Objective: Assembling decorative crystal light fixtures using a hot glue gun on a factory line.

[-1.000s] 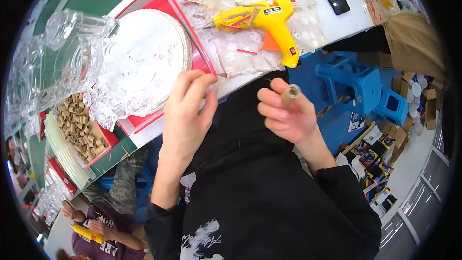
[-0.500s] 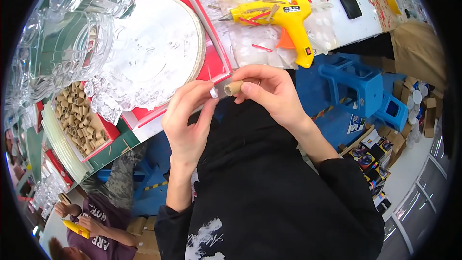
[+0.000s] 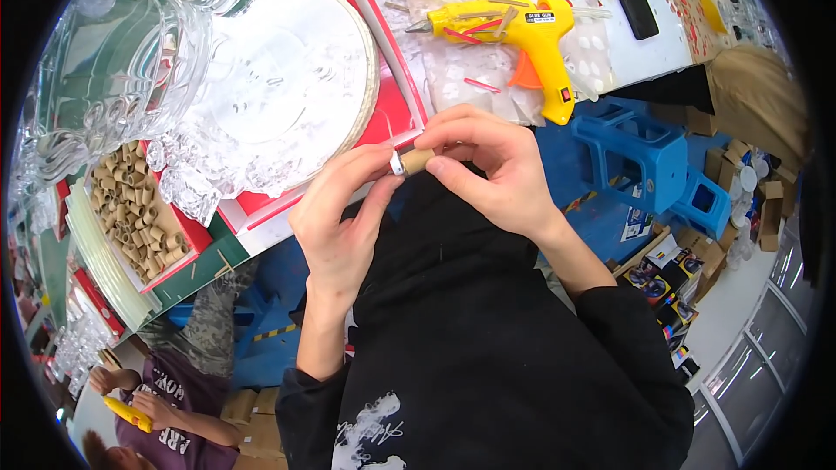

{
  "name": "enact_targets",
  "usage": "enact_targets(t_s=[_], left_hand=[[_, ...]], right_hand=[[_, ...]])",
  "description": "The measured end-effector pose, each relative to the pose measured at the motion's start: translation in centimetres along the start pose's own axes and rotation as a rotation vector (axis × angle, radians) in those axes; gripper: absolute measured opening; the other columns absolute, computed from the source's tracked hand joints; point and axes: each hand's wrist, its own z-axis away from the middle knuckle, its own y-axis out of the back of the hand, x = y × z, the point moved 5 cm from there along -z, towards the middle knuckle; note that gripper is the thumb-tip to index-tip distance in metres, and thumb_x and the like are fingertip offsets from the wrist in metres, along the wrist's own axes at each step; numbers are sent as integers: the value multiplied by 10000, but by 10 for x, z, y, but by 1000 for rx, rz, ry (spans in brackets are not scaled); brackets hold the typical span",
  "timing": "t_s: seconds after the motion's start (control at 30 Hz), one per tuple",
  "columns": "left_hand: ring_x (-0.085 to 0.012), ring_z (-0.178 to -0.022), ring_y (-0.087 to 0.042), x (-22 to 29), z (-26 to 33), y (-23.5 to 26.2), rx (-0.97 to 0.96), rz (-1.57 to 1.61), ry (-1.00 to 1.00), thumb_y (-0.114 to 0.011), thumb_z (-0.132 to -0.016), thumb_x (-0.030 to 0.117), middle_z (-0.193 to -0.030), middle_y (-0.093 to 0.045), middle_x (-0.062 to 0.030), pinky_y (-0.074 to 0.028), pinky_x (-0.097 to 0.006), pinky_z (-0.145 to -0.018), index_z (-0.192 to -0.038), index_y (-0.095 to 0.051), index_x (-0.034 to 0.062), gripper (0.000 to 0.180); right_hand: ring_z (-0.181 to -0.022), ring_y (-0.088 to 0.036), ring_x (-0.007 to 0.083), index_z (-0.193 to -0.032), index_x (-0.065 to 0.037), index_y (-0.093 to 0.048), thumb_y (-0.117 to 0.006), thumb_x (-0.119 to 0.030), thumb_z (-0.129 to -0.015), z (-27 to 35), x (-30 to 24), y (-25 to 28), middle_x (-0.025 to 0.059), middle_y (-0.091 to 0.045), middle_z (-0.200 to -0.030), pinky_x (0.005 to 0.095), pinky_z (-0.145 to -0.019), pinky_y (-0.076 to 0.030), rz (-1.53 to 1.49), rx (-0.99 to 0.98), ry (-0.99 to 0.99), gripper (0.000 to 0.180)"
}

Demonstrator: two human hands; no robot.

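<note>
Between finger and thumb, my right hand [image 3: 488, 170] pinches a short brown cardboard tube [image 3: 417, 161]. My left hand [image 3: 341, 213] grips a small shiny silvery-white cap [image 3: 397, 163] by its edge. Cap and tube meet end to end, the cap against the tube's left end. Both hands are over my lap, just off the near corner of a red and white box [image 3: 416, 132]. Inside that box lies a round white disc [image 3: 300, 61] with a ridged, cream-coloured rim. Clear faceted plastic pieces [image 3: 196, 187] lie against the disc's left side.
A yellow glue gun [image 3: 514, 22] lies on the table with red and brown strips. At left are a box of cardboard tubes [image 3: 139, 218], clear glue sticks [image 3: 100, 248] and large clear vessels [image 3: 131, 70]. Blue stools [image 3: 644, 157] stand right. A co-worker [image 3: 174, 400] holds another yellow glue gun lower left.
The cap and the tube, apart before, now touch end to end. My left hand has brought the cap slightly right, and my view has shifted a little.
</note>
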Motion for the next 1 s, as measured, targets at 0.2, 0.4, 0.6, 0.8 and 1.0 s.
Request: enact_targets(t_s=[0.2, 0.4, 0.6, 0.8, 1.0], left_hand=[[-211, -859, -673, -1, 1, 2, -14, -15, -14, -720, -718, -82, -981, -674, -137, -546, -278, -742, -967, -652, -25, 264], [-206, -865, -672, -2, 2, 1, -5, 58, 16, -709, -730, -93, -991, -668, -142, -555, -277, -746, -983, -648, -29, 267], [-204, -882, -672, -2, 2, 1, 4, 90, 29, -705, -737, -94, -999, -665, -144, -560, -279, -767, -1000, -646, -29, 277], [-204, -880, -673, -4, 3, 1, 1, 96, 41, -712, -734, -87, -997, -667, -144, -562, -278, -759, -1000, -651, -26, 280], [-213, -857, -678, -2, 2, 3, 5, 37, 27, -733, -719, -65, -957, -685, -142, -546, -277, -743, -964, -668, -20, 258]], right_hand=[[-971, -606, 164, -1046, 62, -614, -588, 77, -836, -1, -1, -1, 124, -570, -1090, 266, -831, -517, 48, -1, 16, 213], [-980, -605, 168, -1052, 63, -611, -586, 75, -843, -2, 1, -4, 122, -568, -1086, 273, -836, -519, 4, 17, 12, 210], [-980, -605, 169, -1052, 61, -610, -584, 81, -845, -2, 1, -6, 119, -565, -1087, 274, -837, -521, -2, 18, 22, 210], [-974, -609, 167, -1046, 60, -615, -589, 82, -841, -2, -1, -6, 117, -574, -1070, 266, -827, -524, 13, 22, 33, 207], [-940, -624, 166, -1043, 59, -622, -594, 80, -843, -1, -1, -7, 113, -584, -1047, 262, -816, -528, 43, 40, 27, 204]])
